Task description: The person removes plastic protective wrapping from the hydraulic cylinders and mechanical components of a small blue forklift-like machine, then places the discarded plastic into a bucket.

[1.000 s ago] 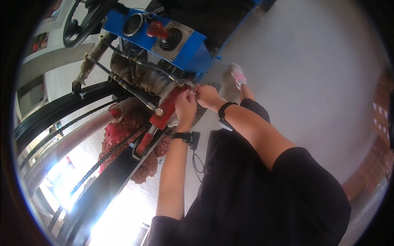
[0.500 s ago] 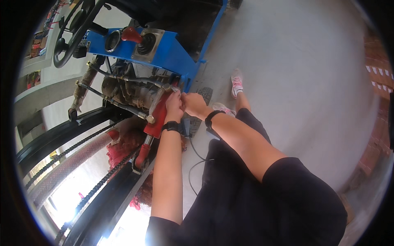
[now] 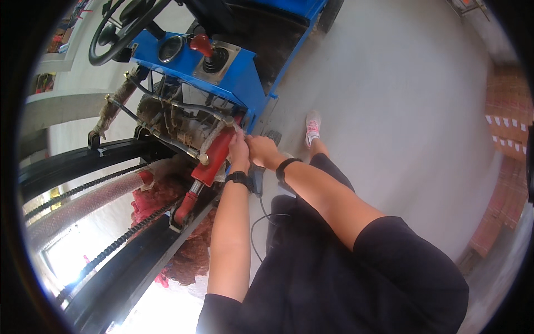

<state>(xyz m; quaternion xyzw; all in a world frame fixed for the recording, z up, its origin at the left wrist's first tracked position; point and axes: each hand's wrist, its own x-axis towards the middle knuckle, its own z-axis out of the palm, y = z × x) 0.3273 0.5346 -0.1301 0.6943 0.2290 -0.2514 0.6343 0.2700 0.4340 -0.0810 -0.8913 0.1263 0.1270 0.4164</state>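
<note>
Left hand (image 3: 238, 151) at far right end of red metal cylinder (image 3: 214, 158), just near of blue metal console (image 3: 236, 83); right hand (image 3: 262, 150) close beside. Fingers bunched, grip hidden, can't tell what's pinched. Red surface mostly bare, pale film-like strip (image 3: 211, 142) along left edge; how much remains unclear. Long axis slants near-left to far-right, silver rod (image 3: 197, 186) pointing near-left.

Your left hand (image 3: 239, 151) is at the right side of the red metal cylinder (image 3: 214, 160), with your right hand (image 3: 262, 150) just right of it. Beyond both hands stands the blue metal console (image 3: 240, 86), the red-knobbed black lever (image 3: 201, 44) on its top. The round black steering wheel (image 3: 133, 10) lies farther off, left of them. Nearer you, left of your left hand, runs the black metal rail (image 3: 130, 281). Well right of your right hand stand brown cardboard boxes (image 3: 509, 100).
</note>
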